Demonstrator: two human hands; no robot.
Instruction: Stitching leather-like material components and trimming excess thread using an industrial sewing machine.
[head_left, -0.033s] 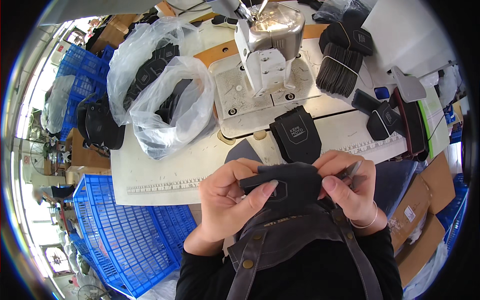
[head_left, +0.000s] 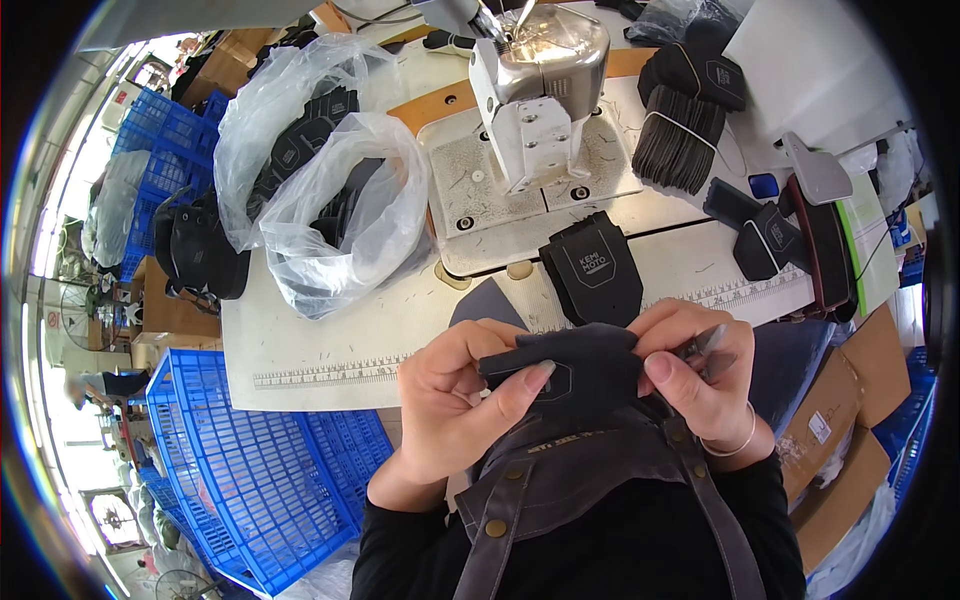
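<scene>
My left hand (head_left: 468, 395) is closed on one end of a dark fabric piece (head_left: 592, 372), its thumb lying over a stitched outline. At the other end, my right hand (head_left: 698, 375) pinches the piece's edge between thumb and fingers. A small metal tool (head_left: 708, 340), perhaps thread snips, is tucked among the right hand's fingers; most of it is hidden. Just beyond my hands, a stack of black printed panels (head_left: 594, 268) lies on the white table. Beside that stack is a flat grey piece (head_left: 487, 305), partly covered by my left hand.
The sewing machine (head_left: 540, 110) stands at the table's far middle. Clear plastic bags (head_left: 350, 240) of black pieces lie left of it. Banded bundles (head_left: 680, 138) sit to its right. Blue crates (head_left: 260, 470) stand at lower left, and an open cardboard box (head_left: 835, 410) is at right.
The metal tool in my right hand has turned slightly, and the fabric's right end has shifted a little. My left hand has stayed in place.
</scene>
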